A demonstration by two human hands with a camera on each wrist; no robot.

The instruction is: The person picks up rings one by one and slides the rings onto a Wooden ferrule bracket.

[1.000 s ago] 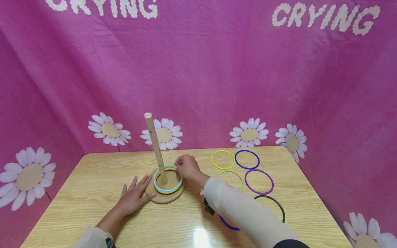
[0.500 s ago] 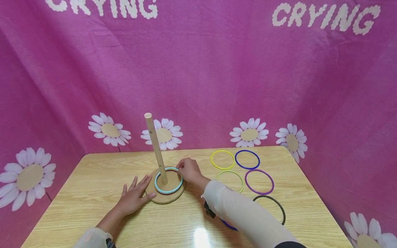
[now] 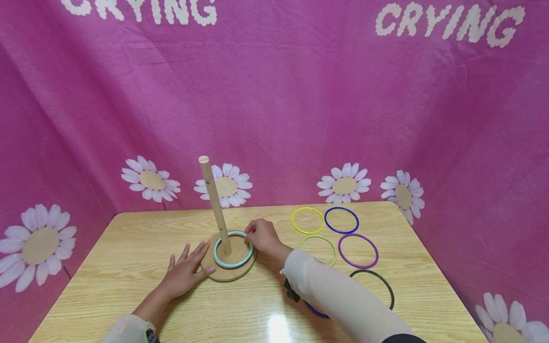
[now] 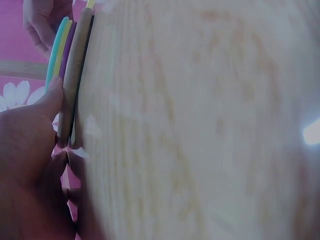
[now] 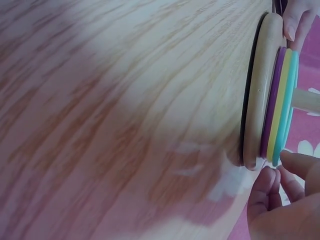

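A wooden peg point(image 3: 216, 205) rises from a round wooden base point(image 3: 229, 275) at the left of the table. Around its foot lie stacked rings: a light blue ring point(image 3: 233, 265) on top, then a yellow ring point(image 5: 278, 115) and a purple ring point(image 5: 270, 120), layered in the right wrist view. My right hand point(image 3: 262, 237) is at the stack's far right edge, thumb and fingertips pinching the light blue ring's rim. My left hand point(image 3: 182, 275) rests with spread fingers against the base's left side; its thumb reaches the base edge in the left wrist view.
Loose rings lie to the right: yellow point(image 3: 307, 233), blue point(image 3: 341, 233), light green point(image 3: 336, 255), purple point(image 3: 378, 255) and black point(image 3: 391, 290). Another blue ring point(image 3: 315, 312) is partly hidden under my right sleeve. A pink daisy-patterned cloth point(image 3: 274, 105) hangs around the table point(image 3: 240, 314).
The light blue ring has come down and slightly right with my right hand, and now covers the yellow ring in the head view. My left hand has stayed put.
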